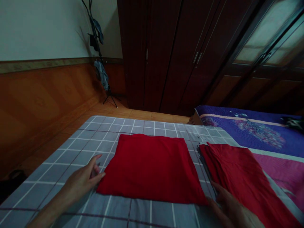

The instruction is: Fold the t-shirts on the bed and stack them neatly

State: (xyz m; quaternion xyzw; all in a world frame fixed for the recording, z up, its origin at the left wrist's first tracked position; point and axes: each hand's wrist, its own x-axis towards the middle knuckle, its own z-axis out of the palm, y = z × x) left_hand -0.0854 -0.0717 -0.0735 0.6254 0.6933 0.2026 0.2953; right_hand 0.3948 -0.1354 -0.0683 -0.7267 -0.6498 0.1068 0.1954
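Note:
A red folded cloth [152, 167], possibly a garment, lies flat on a grey checked bed cover [71, 152]. My left hand [82, 177] is at its left edge, fingers apart and slightly curled, the thumb tip at the cloth's border. At the lower right corner is my right hand [229, 204], partly blurred, with thumb and forefinger apart and nothing visibly gripped. A stack of folded red cloth [242, 171] lies to the right, with a dark layer along its left side. The right hand overlaps that stack's near left edge.
A purple and pink floral cover [258, 129] lies to the right. Beyond the bed stands a dark wooden wardrobe [166, 57]. A coat stand [97, 41] with hanging clothes is in the corner. Wooden floor [137, 114] shows past the bed's far edge.

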